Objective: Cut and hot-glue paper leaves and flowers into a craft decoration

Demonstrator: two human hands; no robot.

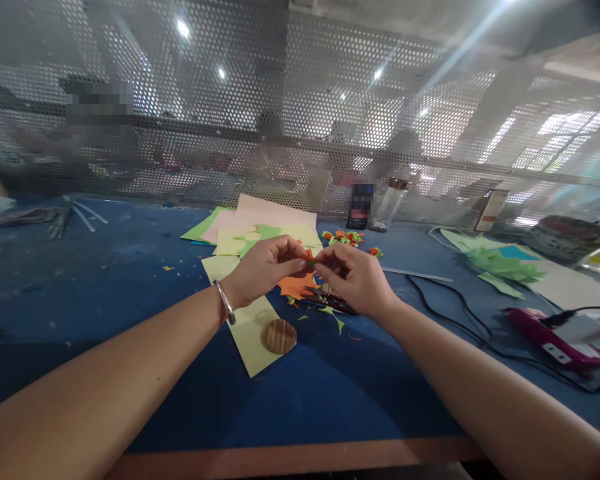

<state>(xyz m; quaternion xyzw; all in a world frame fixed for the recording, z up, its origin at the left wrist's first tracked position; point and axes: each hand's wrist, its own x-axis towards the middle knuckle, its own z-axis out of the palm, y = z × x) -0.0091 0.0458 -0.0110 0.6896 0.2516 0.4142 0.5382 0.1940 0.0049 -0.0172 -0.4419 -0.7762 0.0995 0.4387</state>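
Note:
Between their fingertips, my left hand [267,263] and my right hand [353,275] pinch a small orange and green paper piece [310,259]. Both hands are closed on it above the table. Below them lies a cut sheet of orange paper [297,285], with scissors [333,301] partly hidden under my right hand. Green paper scraps [337,319] are scattered close by. A round brown striped disc [280,336] rests on a pale yellow paper strip [253,333]. Behind my hands is a cluster of small folded orange and green paper pieces [344,237].
Coloured paper sheets [275,212] are stacked at the back. A phone [361,205] and a clear bottle [391,203] stand against the perforated metal screen [205,147]. On the right are a purple power strip [555,340], black cables [453,317] and light green paper [505,265].

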